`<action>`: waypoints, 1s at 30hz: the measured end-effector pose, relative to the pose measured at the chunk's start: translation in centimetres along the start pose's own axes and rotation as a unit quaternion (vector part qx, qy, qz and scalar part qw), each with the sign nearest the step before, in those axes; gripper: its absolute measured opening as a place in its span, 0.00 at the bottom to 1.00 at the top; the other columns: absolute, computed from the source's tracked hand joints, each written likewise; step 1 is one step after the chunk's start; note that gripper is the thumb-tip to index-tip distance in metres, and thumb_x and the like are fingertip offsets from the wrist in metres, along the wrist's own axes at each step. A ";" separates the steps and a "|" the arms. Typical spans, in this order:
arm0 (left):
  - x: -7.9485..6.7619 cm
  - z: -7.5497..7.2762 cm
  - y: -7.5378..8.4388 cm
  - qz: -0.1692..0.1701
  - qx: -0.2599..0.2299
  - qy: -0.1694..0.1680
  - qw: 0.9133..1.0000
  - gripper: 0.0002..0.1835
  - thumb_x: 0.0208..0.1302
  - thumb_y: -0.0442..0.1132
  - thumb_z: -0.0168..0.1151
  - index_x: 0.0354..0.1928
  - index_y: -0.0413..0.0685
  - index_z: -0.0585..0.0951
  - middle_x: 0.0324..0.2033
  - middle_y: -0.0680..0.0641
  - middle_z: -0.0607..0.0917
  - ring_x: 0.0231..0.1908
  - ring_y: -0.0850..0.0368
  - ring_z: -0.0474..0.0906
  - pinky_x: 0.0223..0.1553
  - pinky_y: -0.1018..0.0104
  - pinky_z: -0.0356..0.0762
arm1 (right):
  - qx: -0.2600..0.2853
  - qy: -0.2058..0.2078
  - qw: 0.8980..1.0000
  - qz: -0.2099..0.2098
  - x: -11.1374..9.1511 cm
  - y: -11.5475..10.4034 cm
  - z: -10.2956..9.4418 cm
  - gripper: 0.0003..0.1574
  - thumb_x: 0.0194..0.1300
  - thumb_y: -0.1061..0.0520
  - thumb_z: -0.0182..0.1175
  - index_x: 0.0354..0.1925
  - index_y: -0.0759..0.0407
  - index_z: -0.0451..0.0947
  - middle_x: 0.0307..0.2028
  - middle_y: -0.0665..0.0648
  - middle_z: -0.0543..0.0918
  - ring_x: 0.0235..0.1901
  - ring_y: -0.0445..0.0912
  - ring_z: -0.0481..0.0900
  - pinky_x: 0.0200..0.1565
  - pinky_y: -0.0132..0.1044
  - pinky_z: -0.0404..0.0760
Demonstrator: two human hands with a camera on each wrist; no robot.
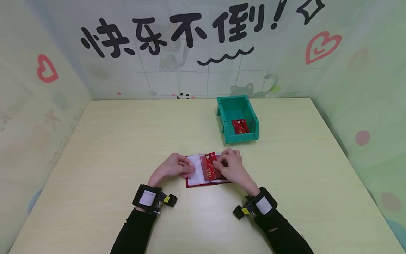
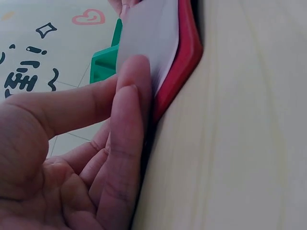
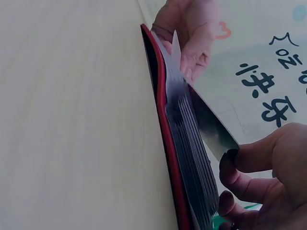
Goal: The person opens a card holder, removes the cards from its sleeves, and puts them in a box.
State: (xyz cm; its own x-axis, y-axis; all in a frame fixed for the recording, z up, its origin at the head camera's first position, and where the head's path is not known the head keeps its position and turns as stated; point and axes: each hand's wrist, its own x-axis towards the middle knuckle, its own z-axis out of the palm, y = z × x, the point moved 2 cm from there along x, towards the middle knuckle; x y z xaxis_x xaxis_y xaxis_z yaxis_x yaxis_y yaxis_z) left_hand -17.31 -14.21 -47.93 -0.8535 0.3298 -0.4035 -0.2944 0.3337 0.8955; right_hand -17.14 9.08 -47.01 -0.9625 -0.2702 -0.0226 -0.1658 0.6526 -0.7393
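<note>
A card holder [image 1: 198, 178] with a red cover and pale plastic pages lies spread on the table in front of me. My left hand [image 1: 176, 165] pinches a page [image 2: 146, 33] at its left side between thumb and index finger. A red card [image 1: 209, 170] marked VIP sits slanted over the middle, its left part overlapping a clear sleeve. At the card's right edge, my right hand [image 1: 234, 168] pinches it between thumb and index finger. The right wrist view shows the card [image 3: 211, 120] edge-on, tilted up from a stack of sleeves [image 3: 194, 153].
Behind the holder, slightly right, stands a green open-front bin [image 1: 241, 138] with another red card [image 1: 240, 127] inside. The pale wooden table [image 1: 111, 141] meets printed cloth walls at its back and sides. Both wrists wear black camera straps.
</note>
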 end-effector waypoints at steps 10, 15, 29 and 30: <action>-0.1 0.1 0.2 0.006 -0.010 -0.004 1.000 0.08 0.66 0.29 0.63 0.43 0.27 0.81 0.28 0.45 0.90 0.25 0.62 0.84 0.29 0.72 0.83 | 0.012 0.067 0.997 -0.032 1.4 0.8 -5.8 0.12 0.73 0.55 0.59 0.38 0.66 0.79 0.33 0.64 0.84 0.32 0.50 0.76 0.29 0.34 0.75; -0.1 -0.1 0.2 0.007 -0.005 -0.003 1.000 0.09 0.66 0.29 0.64 0.43 0.27 0.81 0.29 0.44 0.90 0.25 0.62 0.84 0.29 0.72 0.84 | -0.058 0.194 0.976 -0.083 4.0 0.5 -8.8 0.12 0.72 0.60 0.60 0.43 0.71 0.77 0.27 0.68 0.84 0.22 0.54 0.78 0.24 0.34 0.72; -0.2 -0.1 0.2 0.000 -0.005 -0.006 1.000 0.08 0.66 0.29 0.63 0.43 0.28 0.81 0.29 0.44 0.90 0.25 0.61 0.84 0.29 0.72 0.84 | -0.261 0.186 0.947 -0.036 10.2 1.6 -9.3 0.27 0.69 0.65 0.57 0.66 0.58 0.73 0.42 0.68 0.88 0.47 0.64 0.74 0.58 0.60 0.56; -0.2 -0.1 0.2 0.000 -0.006 -0.006 1.000 0.08 0.66 0.29 0.63 0.43 0.28 0.81 0.29 0.44 0.90 0.25 0.61 0.84 0.29 0.72 0.84 | -0.261 0.191 0.945 -0.038 10.4 1.6 -9.3 0.27 0.69 0.65 0.56 0.65 0.57 0.74 0.39 0.67 0.88 0.45 0.64 0.75 0.58 0.61 0.56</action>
State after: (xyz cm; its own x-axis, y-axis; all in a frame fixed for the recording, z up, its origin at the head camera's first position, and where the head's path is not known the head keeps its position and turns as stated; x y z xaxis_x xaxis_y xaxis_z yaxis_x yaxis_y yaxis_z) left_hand -17.26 -14.31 -47.64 -0.8489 0.3399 -0.4048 -0.2987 0.3234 0.8979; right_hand -29.45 13.91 -42.18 -0.9340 -0.1197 0.3366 -0.2252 0.9287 -0.2945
